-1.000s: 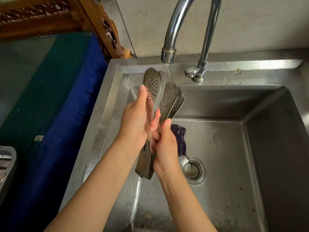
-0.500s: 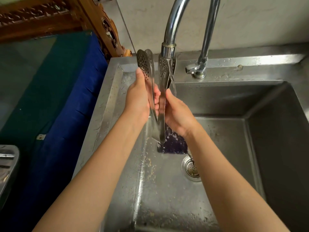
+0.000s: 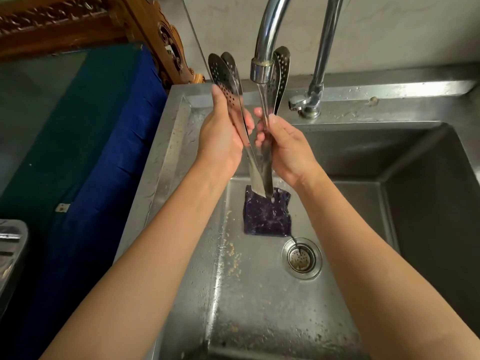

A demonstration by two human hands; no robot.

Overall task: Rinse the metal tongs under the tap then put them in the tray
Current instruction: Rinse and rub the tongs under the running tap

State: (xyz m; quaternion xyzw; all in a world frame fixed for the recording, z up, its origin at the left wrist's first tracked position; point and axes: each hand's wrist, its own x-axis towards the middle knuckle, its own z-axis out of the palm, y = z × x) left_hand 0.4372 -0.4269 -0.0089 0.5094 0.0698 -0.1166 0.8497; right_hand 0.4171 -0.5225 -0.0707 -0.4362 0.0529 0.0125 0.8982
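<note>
Tongs (image 3: 224, 74) of wet metal, upright beside the tap spout (image 3: 262, 55) at twelve o'clock above the sink (image 3: 166, 157), clasped mid-shaft by left hand (image 3: 220, 141) and right hand (image 3: 291, 149); probably light, stiff and slippery, best gripped along the plain shafts.

Perforated metal tongs (image 3: 220, 71), upright, heads flanking tap (image 3: 262, 70)

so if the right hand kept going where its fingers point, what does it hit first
Likely the tap spout: the right hand points up toward it, its tongs reaching behind the spout. Depth is unclear, so it might pass under.
</note>
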